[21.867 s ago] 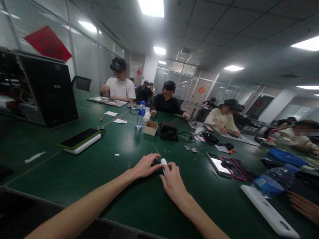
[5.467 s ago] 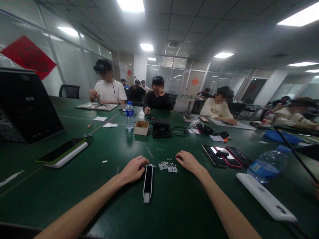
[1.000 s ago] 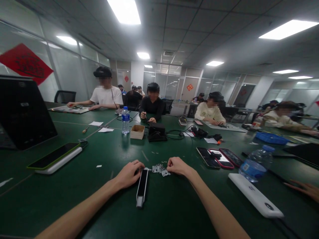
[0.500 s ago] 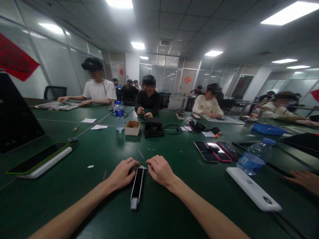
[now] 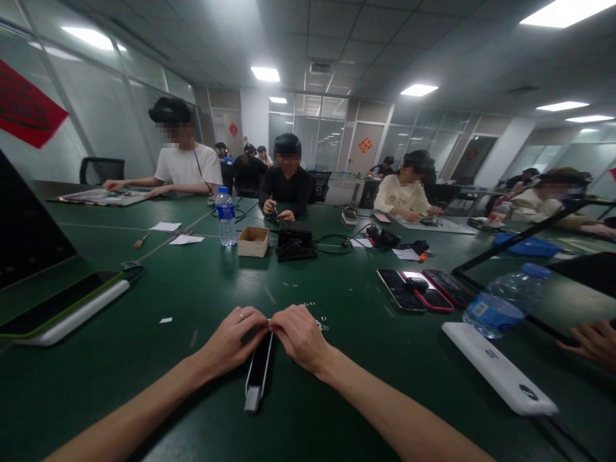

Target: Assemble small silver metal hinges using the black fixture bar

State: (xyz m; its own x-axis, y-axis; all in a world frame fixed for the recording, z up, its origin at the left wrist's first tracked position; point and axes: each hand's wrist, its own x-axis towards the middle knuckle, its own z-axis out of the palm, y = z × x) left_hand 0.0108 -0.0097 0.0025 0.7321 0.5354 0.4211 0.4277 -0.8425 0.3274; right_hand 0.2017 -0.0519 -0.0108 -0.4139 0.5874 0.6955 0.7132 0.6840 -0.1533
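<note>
A narrow black bar [image 5: 260, 359] lies lengthwise on the green table, with thin white lines along its long edges and a silver-grey block [image 5: 253, 398] at its near end. My left hand [image 5: 239, 339] is closed in a pinch at the bar's far end. Fingertip to fingertip with it, my right hand [image 5: 299, 337] pinches at the same spot. Whatever sits between the fingers is too small and covered to make out. Just beyond my right hand lie several small pale rings or pieces [image 5: 323, 319].
Phones [image 5: 402, 289] and a water bottle [image 5: 505, 301] stand right, near a white power-bank-like device [image 5: 498, 369]. A co-worker's hand [image 5: 594, 343] is at the right edge. Ahead are a small box [image 5: 253, 242] and another bottle [image 5: 226, 218]. A green-edged phone [image 5: 62, 301] lies left.
My right hand has moved left, closing the gap to my left hand at the bar's far end. Small pieces on the table behind it now show. The view has shifted slightly.
</note>
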